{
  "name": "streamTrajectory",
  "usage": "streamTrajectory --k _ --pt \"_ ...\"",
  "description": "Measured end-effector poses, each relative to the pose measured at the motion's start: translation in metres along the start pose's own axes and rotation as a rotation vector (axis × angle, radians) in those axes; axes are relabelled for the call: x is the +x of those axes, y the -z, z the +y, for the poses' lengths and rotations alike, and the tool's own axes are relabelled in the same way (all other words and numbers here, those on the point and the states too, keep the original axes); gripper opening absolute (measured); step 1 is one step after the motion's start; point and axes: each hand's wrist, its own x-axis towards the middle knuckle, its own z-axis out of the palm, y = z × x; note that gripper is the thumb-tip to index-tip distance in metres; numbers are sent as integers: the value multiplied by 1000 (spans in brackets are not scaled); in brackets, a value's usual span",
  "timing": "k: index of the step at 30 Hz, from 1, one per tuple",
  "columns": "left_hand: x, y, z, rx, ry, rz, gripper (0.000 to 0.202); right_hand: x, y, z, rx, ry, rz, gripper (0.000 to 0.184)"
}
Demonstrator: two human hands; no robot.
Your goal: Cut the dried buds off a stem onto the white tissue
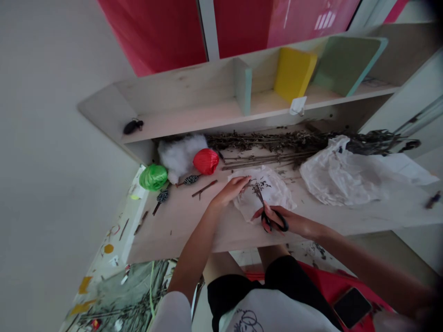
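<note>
My right hand is wrapped round the black handles of a pair of scissors. Their blades point up and away from me, at a dried plant sprig. The fingers of my left hand pinch that sprig from the left. Both hands are over a white plastic bag spread flat on the wooden desk. Dark plant bits lie scattered on the bag near the blade tips. Whether the blades touch the sprig is too small to tell.
Bundles of dried stalks lie along the back, beside a crumpled white bag. To the left are white stuffing, a red bundle, a green bundle and several sticks. A shelf with dividers overhangs the back. A phone lies low right.
</note>
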Motion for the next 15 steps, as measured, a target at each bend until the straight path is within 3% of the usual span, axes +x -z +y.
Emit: streamTrajectory --k 6,15 --pt "6 -4 -8 87 -87 -21 40 4 0 -3 45 -16 47 77" --pt "-6 -7 0 134 -41 -74 45 15 0 -3 75 -33 157 69"
